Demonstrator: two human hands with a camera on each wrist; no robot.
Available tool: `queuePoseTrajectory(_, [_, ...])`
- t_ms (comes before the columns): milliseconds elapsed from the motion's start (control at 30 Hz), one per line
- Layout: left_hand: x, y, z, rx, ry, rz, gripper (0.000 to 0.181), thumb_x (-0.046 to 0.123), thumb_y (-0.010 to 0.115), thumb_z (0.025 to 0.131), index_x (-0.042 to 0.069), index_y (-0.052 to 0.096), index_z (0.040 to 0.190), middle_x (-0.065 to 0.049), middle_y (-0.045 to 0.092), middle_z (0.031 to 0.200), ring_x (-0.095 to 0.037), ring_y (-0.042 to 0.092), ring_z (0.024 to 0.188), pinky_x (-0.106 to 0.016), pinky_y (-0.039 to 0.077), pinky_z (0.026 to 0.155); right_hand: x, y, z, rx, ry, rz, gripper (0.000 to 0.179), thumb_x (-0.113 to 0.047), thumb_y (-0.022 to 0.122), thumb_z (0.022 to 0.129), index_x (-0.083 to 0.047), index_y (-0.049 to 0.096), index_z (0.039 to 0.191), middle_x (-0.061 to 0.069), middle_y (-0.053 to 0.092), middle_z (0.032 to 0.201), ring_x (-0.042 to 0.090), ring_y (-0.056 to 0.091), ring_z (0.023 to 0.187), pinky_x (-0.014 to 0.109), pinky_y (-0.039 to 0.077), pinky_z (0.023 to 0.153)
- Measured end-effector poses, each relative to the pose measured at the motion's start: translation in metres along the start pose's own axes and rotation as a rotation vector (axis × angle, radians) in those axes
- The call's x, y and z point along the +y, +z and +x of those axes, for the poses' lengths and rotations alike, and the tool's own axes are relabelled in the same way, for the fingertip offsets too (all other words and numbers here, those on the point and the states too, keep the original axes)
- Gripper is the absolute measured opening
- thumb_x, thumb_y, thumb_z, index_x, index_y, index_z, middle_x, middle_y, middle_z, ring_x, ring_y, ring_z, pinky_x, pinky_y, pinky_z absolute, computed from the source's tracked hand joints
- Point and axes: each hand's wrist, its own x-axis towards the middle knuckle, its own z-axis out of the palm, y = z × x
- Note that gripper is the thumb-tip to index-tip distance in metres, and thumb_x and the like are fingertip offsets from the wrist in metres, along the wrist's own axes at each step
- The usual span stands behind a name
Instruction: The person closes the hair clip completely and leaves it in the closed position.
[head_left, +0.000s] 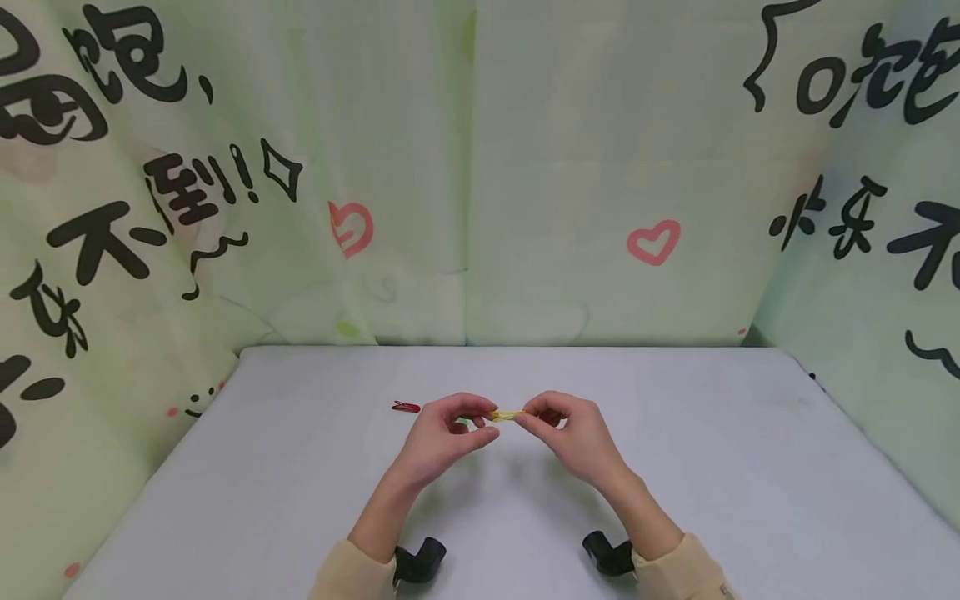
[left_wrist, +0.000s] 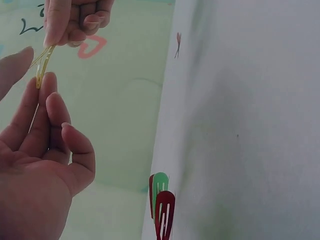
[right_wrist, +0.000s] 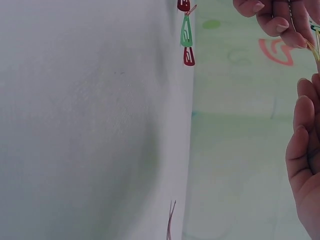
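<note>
A yellow snap hair clip (head_left: 507,415) is held up between both hands over the white table, its two parts spread apart. The right hand (head_left: 579,435) pinches one end between thumb and index finger. The left hand (head_left: 450,433) has its index fingertip at the other end, with the thumb (left_wrist: 15,67) apart from that finger. Its remaining fingers are loosely bent. In the left wrist view, a green hair clip (left_wrist: 160,178) and dark red hair clips (left_wrist: 165,202) lie close together on the table; in the head view the left hand mostly hides the green one.
A red hair clip (head_left: 406,407) lies left of the left hand on the white table (head_left: 300,467). A thin, reddish forked thing (left_wrist: 178,45) lies farther along the table. A printed curtain (head_left: 555,167) hangs behind and at both sides.
</note>
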Motion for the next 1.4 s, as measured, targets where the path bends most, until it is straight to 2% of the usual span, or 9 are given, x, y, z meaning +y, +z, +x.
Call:
queuePoseTrajectory(300, [-0.004, 0.007, -0.003, 0.091, -0.009, 0.024, 0.007, 0.011, 0.078, 0.089, 0.008, 0.074, 0.093, -0.001, 0.07, 0.089, -0.019, 0.061, 0.085, -0.031, 0.049, 0.075, -0.001, 0.006, -0.002, 0.021, -0.089, 0.003, 0.012, -0.009, 0.081, 0.086, -0.017, 0.073, 0.082, -0.013, 0.065, 0.076, 0.014, 0.057, 0.072, 0.033, 0.05, 0.068])
queuePoseTrajectory(633, [-0.001, 0.007, -0.006, 0.13, -0.051, 0.085, 0.005, 0.013, 0.079, 0.088, 0.01, 0.076, 0.09, 0.001, 0.07, 0.083, -0.021, 0.059, 0.078, -0.03, 0.049, 0.066, 0.001, 0.013, -0.001, 0.031, -0.089, -0.014, 0.013, -0.006, 0.081, 0.085, -0.014, 0.074, 0.079, -0.012, 0.066, 0.074, 0.012, 0.057, 0.071, 0.031, 0.05, 0.066])
queuePoseTrajectory(833, [0.0, 0.01, -0.005, 0.149, -0.084, 0.077, 0.004, 0.011, 0.079, 0.088, 0.009, 0.076, 0.09, 0.0, 0.07, 0.083, -0.02, 0.061, 0.079, -0.03, 0.05, 0.066, 0.004, 0.015, -0.002, 0.05, -0.112, -0.059, 0.017, -0.004, 0.081, 0.084, -0.016, 0.073, 0.076, -0.016, 0.064, 0.071, 0.008, 0.057, 0.069, 0.031, 0.047, 0.071])
queuePoseTrajectory(933, [0.0, 0.012, -0.004, 0.153, -0.105, 0.062, 0.005, 0.011, 0.079, 0.088, 0.009, 0.075, 0.09, 0.0, 0.07, 0.084, -0.02, 0.062, 0.08, -0.032, 0.05, 0.067, 0.006, 0.015, -0.002, 0.056, -0.142, -0.094, 0.014, -0.003, 0.081, 0.084, -0.015, 0.074, 0.08, -0.017, 0.063, 0.073, 0.007, 0.056, 0.07, 0.031, 0.047, 0.069])
queuePoseTrajectory(1000, [-0.001, 0.014, -0.004, 0.15, -0.107, 0.058, 0.005, 0.011, 0.079, 0.088, 0.009, 0.075, 0.09, 0.0, 0.07, 0.084, -0.02, 0.062, 0.081, -0.032, 0.051, 0.067, 0.007, 0.015, -0.002, 0.06, -0.201, -0.141, 0.014, -0.002, 0.082, 0.082, -0.012, 0.074, 0.086, -0.014, 0.064, 0.078, 0.007, 0.056, 0.07, 0.032, 0.049, 0.069])
queuePoseTrajectory(1100, [-0.001, 0.016, -0.003, 0.14, -0.102, 0.049, 0.006, 0.012, 0.078, 0.088, 0.009, 0.075, 0.091, 0.0, 0.07, 0.085, -0.02, 0.063, 0.082, -0.033, 0.052, 0.069, 0.01, 0.013, -0.002, 0.072, -0.346, -0.247, 0.022, 0.002, 0.085, 0.077, -0.009, 0.072, 0.092, -0.009, 0.067, 0.084, 0.008, 0.058, 0.07, 0.03, 0.052, 0.066])
queuePoseTrajectory(1233, [-0.001, 0.018, -0.001, 0.14, -0.096, 0.046, 0.006, 0.012, 0.078, 0.089, 0.008, 0.074, 0.092, -0.001, 0.07, 0.085, -0.02, 0.063, 0.083, -0.032, 0.052, 0.069, 0.01, 0.011, 0.001, 0.106, -0.536, -0.388, 0.029, 0.004, 0.089, 0.071, -0.009, 0.071, 0.09, -0.004, 0.069, 0.087, 0.011, 0.059, 0.07, 0.026, 0.051, 0.064])
queuePoseTrajectory(1300, [-0.001, 0.018, -0.001, 0.141, -0.097, 0.046, 0.006, 0.011, 0.077, 0.089, 0.007, 0.074, 0.092, -0.001, 0.07, 0.085, -0.019, 0.063, 0.083, -0.031, 0.052, 0.069, 0.01, 0.01, 0.003, 0.125, -0.599, -0.438, 0.029, 0.003, 0.09, 0.069, -0.009, 0.071, 0.089, -0.003, 0.069, 0.086, 0.011, 0.059, 0.07, 0.026, 0.051, 0.065])
queuePoseTrajectory(1400, [0.0, 0.017, 0.0, 0.133, -0.087, 0.046, 0.007, 0.012, 0.077, 0.09, 0.006, 0.074, 0.094, -0.002, 0.07, 0.087, -0.019, 0.063, 0.083, -0.031, 0.052, 0.069, 0.01, 0.01, 0.005, 0.148, -0.65, -0.474, 0.029, 0.002, 0.09, 0.067, -0.009, 0.072, 0.088, -0.002, 0.069, 0.084, 0.012, 0.061, 0.07, 0.029, 0.053, 0.065])
